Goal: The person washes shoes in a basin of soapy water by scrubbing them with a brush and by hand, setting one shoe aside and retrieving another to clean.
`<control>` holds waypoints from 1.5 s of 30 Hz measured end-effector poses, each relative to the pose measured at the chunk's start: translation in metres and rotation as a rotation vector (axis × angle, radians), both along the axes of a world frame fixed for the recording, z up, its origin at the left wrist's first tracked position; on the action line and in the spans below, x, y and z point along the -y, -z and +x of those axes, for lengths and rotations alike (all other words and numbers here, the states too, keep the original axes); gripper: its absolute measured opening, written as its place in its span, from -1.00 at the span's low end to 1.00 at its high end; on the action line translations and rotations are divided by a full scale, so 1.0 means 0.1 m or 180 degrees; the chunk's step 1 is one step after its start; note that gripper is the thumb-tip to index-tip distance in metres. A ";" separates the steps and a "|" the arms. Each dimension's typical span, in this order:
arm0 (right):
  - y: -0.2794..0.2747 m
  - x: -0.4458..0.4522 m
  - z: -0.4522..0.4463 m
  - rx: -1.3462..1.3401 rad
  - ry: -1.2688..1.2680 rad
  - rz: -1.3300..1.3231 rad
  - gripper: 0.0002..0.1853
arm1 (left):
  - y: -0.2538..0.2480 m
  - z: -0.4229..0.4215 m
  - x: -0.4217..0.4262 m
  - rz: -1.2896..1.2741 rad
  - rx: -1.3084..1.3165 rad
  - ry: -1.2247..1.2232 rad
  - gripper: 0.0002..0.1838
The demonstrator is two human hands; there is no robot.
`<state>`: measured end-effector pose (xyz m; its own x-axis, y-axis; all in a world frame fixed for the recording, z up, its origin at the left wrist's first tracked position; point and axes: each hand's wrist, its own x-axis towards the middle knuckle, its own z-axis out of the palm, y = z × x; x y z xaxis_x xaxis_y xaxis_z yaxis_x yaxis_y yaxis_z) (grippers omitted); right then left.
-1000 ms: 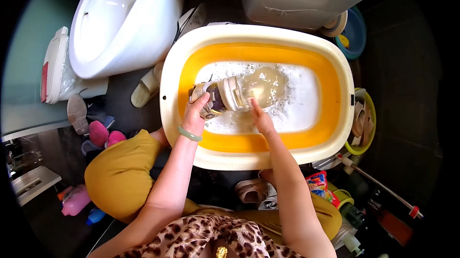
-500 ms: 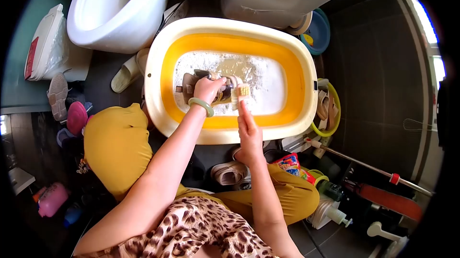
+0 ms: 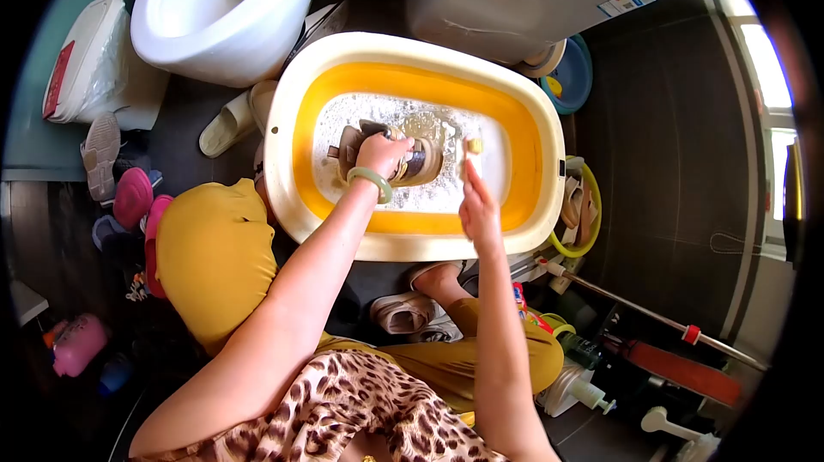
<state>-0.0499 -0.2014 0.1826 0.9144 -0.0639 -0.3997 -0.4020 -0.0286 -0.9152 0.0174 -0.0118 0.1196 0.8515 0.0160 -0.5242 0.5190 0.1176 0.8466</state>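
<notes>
A tan and dark shoe (image 3: 427,161) lies in shallow soapy water inside the yellow and cream plastic basin (image 3: 412,246). My left hand (image 3: 382,155), with a pale green bangle at the wrist, grips the shoe from above by its middle. To the right of the shoe, apart from it, my right hand (image 3: 481,209) holds a scrub brush (image 3: 474,147) by the handle, with its pale yellow bristles showing. White suds float around the shoe.
A white toilet (image 3: 223,33) stands at back left, beside beige slippers (image 3: 227,125). A yellow-green basket (image 3: 592,234) with shoes sits right of the basin, near a metal pole (image 3: 631,303). Beige shoes (image 3: 402,314) rest by my legs; a blue basin (image 3: 573,75) is behind.
My right hand and the brush have moved right, off the shoe, uncovering its right end. My left hand keeps its grip on the shoe. The view has shifted slightly.
</notes>
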 end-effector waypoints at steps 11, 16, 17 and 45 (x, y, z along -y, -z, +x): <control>0.17 -0.29 0.51 -0.0582 -0.0294 -0.0479 -0.61 | -0.19 -0.05 0.00 0.0518 -0.0125 0.0497 -0.79; -0.18 -0.13 0.28 -0.0081 -0.0021 -0.0040 -0.58 | -0.05 0.06 -0.04 0.0105 -0.0113 0.0007 -0.76; -0.20 -0.19 0.12 0.0150 0.0158 -0.0101 -0.58 | -0.15 0.08 -0.08 0.0157 -0.0166 0.0052 -0.76; -0.12 -0.60 0.67 -0.0029 -0.0221 0.0479 -0.59 | -0.06 0.18 -0.24 -0.1162 -0.0239 -0.0845 -0.76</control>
<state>0.0169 -0.1410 0.1947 0.9109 0.0604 -0.4083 -0.4121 0.0804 -0.9076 0.0354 0.0122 0.1251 0.8022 0.0314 -0.5962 0.4890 0.5384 0.6863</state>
